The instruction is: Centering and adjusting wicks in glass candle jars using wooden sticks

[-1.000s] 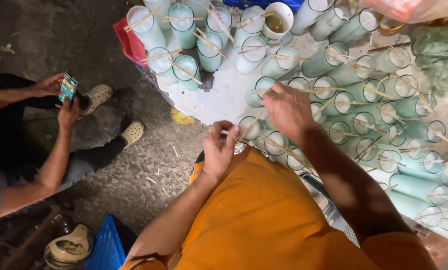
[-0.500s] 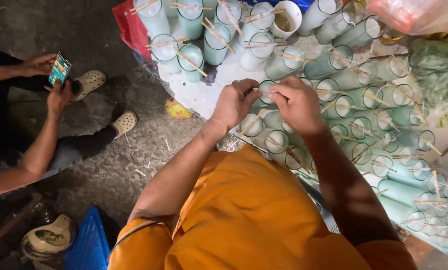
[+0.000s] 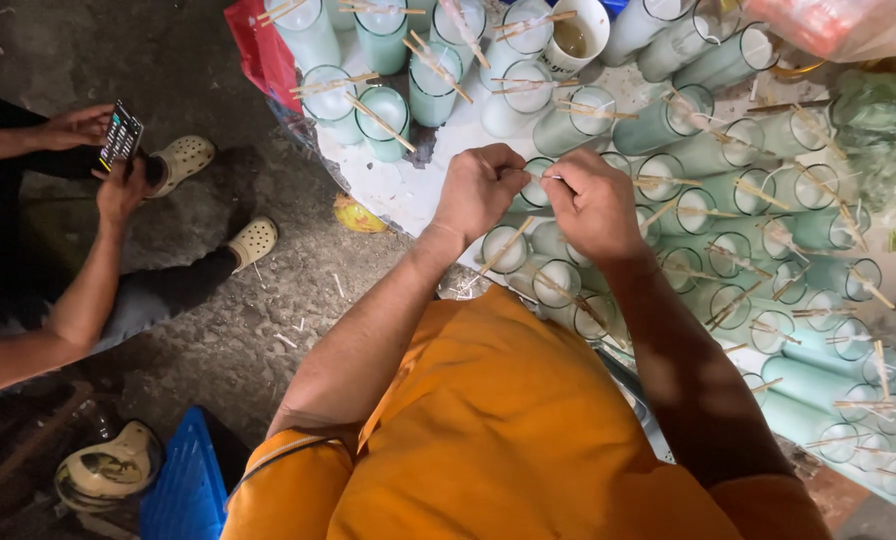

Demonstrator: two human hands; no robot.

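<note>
The left hand (image 3: 480, 190) and the right hand (image 3: 593, 203) meet fingertip to fingertip, both pinched on a thin wooden stick (image 3: 546, 178) held between them, just above the pale green glass jars (image 3: 558, 280) (each crossed by its own stick) clustered below the knuckles.

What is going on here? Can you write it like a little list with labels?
Place: rough grey ground beside a white table
Left hand: closed, pinching a thin stick over the glasses
Right hand: closed, close to the left hand
Glasses: many pale green ones, standing close together
Sticks: thin wooden ones lying across the glass rims
Clothing: orange shirt
Nearby: another person's hands holding a phone
Also there: blue crate, red bag
</note>
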